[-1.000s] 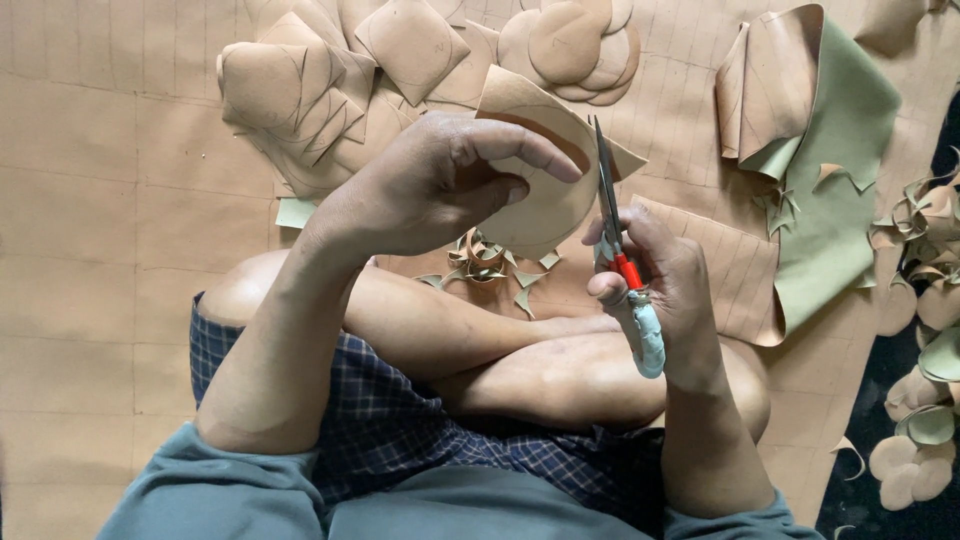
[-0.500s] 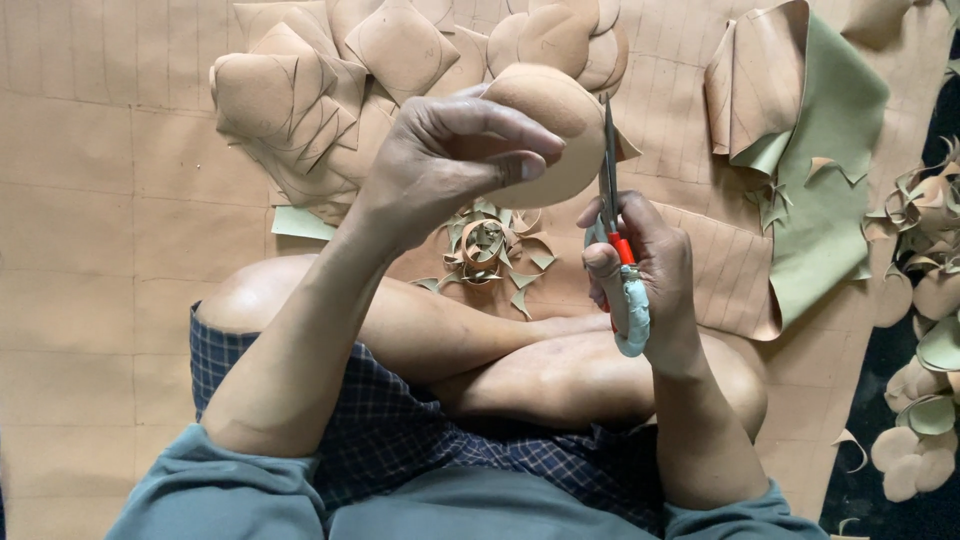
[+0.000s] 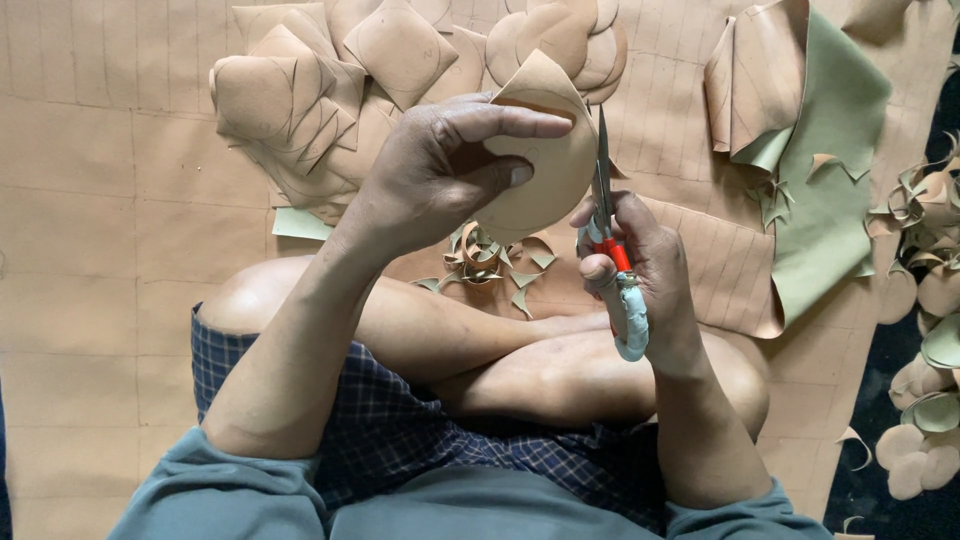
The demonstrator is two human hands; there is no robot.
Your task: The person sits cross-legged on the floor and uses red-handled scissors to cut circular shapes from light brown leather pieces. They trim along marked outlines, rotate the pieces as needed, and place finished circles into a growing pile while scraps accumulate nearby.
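Note:
My left hand (image 3: 440, 170) pinches a tan, rounded leather piece (image 3: 545, 165), held up in front of me with its pointed corner up. My right hand (image 3: 640, 265) grips scissors (image 3: 605, 210) with red and white-wrapped handles, the blades pointing up along the piece's right edge. Small curled leather trimmings (image 3: 485, 260) lie on the floor just beyond my crossed legs.
A pile of cut tan leather shapes (image 3: 300, 100) lies at the far left, round pieces (image 3: 560, 30) at the far centre. A large tan and green leather sheet (image 3: 820, 170) is at the right, with scrap offcuts (image 3: 925, 300) along the right edge.
My left hand has turned and lifted the leather piece, so its corner now points up. The scissors stay at its right edge, moved slightly up.

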